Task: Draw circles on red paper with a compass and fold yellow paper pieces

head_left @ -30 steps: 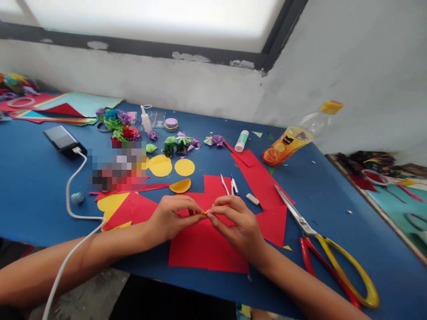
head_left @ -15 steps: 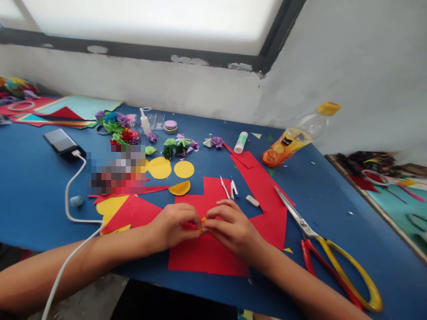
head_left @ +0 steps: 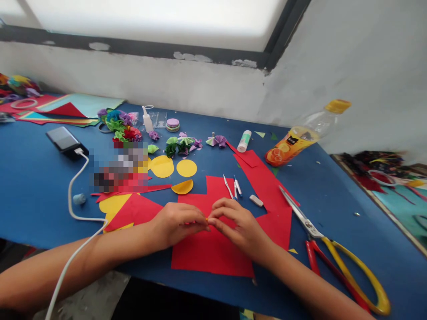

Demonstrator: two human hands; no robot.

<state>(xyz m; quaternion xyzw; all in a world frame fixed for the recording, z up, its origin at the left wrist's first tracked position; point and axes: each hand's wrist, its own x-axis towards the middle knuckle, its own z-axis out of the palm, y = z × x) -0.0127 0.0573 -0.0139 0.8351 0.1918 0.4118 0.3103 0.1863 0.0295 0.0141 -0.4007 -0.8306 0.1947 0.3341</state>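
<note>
My left hand (head_left: 182, 224) and my right hand (head_left: 235, 224) meet fingertip to fingertip over a red paper sheet (head_left: 213, 255). Between them they pinch a small yellow-orange piece (head_left: 207, 219), mostly hidden by the fingers. Just beyond lie a folded yellow paper circle (head_left: 183, 187), two flat yellow circles (head_left: 187, 168), a compass (head_left: 233, 186) and a white eraser (head_left: 256, 201). Red and yellow paper pieces (head_left: 133, 211) rest beside my left forearm.
Large scissors (head_left: 310, 229) with red and yellow handles lie at the right. Behind them an orange drink bottle (head_left: 293, 142) leans. A glue stick (head_left: 244, 141), paper flowers (head_left: 178, 146) and a power bank (head_left: 65, 140) with a white cable (head_left: 69, 191) are on the blue table (head_left: 26, 178).
The view has shifted slightly, moving the scene a little to the right. The fingertips have closed further around the small yellow-orange piece, and less of it shows.
</note>
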